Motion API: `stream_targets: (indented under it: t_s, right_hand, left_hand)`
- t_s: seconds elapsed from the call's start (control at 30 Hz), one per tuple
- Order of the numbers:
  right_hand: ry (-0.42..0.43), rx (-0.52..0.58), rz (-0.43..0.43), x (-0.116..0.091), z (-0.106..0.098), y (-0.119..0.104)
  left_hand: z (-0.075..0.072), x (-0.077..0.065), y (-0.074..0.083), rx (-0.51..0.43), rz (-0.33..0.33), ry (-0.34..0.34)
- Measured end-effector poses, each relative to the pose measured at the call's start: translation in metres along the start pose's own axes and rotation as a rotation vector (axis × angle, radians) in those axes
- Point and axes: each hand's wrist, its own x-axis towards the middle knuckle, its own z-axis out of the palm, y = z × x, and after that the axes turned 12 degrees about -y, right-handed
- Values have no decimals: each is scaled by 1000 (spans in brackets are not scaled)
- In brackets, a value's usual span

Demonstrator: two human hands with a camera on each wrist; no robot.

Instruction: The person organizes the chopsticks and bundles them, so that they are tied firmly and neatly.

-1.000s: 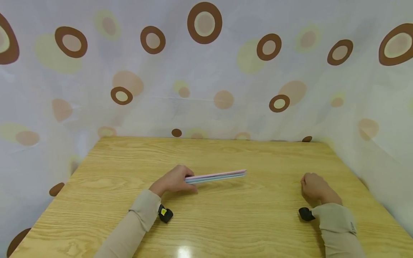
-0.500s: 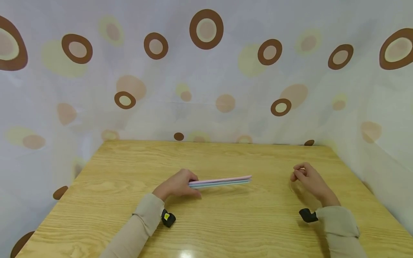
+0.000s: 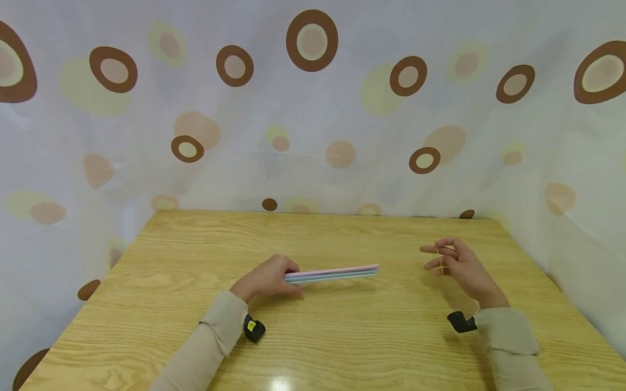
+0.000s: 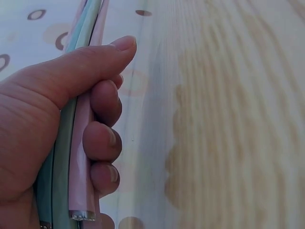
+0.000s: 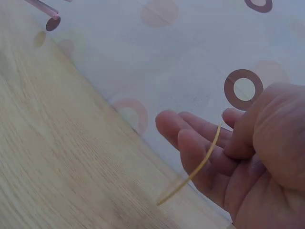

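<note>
My left hand (image 3: 269, 278) grips a bundle of long, thin pastel sticks (image 3: 342, 271) in pink, mint and blue, held nearly level close over the table. In the left wrist view, the thumb crosses the sticks (image 4: 81, 162) and the fingers curl round them; their near ends look silvery. Away to the right, my right hand (image 3: 464, 269) is raised above the table with its fingers spread apart. A thin yellow rubber band (image 3: 442, 260) stretches across those fingers. From the right wrist, the band (image 5: 202, 164) arcs over the fingers, and part of the loop is hidden behind them.
The wooden table (image 3: 342, 336) reaches back to a pale curtain (image 3: 303, 108) printed with brown rings, which also rises at both sides. Each wrist wears a small black camera, one at the left cuff (image 3: 253, 329) and one at the right cuff (image 3: 462, 322).
The right hand was a closed fist; its fingers have uncurled and spread with the rubber band across them, and it has moved slightly left. The left hand keeps its grip on the sticks.
</note>
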Motion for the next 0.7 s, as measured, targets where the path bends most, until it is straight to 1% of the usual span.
stream_targets:
  t_s: [0.1, 0.2, 0.3, 0.43, 0.6, 0.7]
  right_hand:
    - [23, -10, 6, 2, 2, -1]
    - [37, 8, -11, 3, 3, -2]
    - [45, 6, -25, 3, 4, -4]
    - [62, -70, -4, 8, 7, -5]
    - [71, -222, 17, 12, 12, -7]
    - [69, -246, 15, 13, 15, -9]
  left_hand:
    - [0, 1, 0, -2, -3, -1]
    - [1, 1, 0, -2, -11, -3]
    - [1, 1, 0, -2, -3, -2]
    - [0, 0, 1, -2, 17, 5]
    - [-1, 0, 1, -8, 22, 9]
    - [-1, 1, 1, -6, 29, 11]
